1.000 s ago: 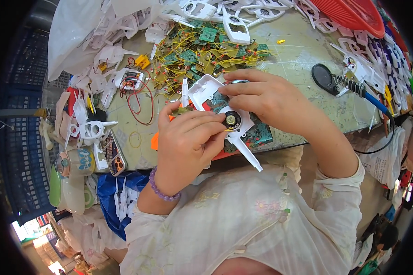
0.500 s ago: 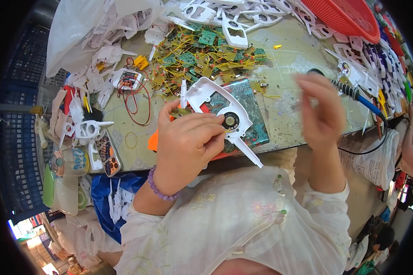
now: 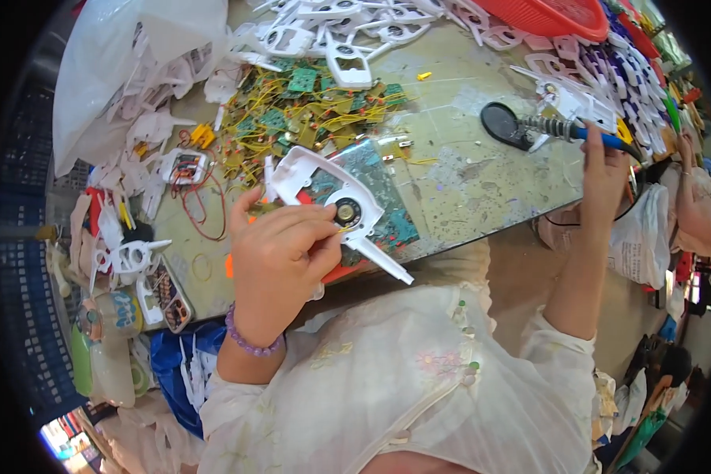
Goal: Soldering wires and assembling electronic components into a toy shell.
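Note:
A white plastic housing (image 3: 369, 188) with a handle-like stem is gripped in my left hand (image 3: 280, 249), tilted over a teal mottled block (image 3: 395, 225). Seated in the housing is a small round black speaker (image 3: 347, 212), and my left fingertips press at its edge. What lies under my left palm is hidden. At the right side of the table, the fingers of my right hand (image 3: 602, 170) close on the blue handle of a soldering iron (image 3: 608, 141). Its front end sits in a coiled metal holder (image 3: 549, 126) beside a round black base (image 3: 504, 124).
Behind the housing lies a pile of green circuit boards (image 3: 302, 80) with yellow wires. More white housings (image 3: 347, 67) are heaped at the back, near a red basket (image 3: 557, 17). At left are a white plastic bag (image 3: 134, 63), red wires (image 3: 205, 209) and a phone (image 3: 170, 296).
My right hand has moved right, from above the table to the soldering iron's handle, and closed on it. My left hand still holds the housing. The whole view has shifted.

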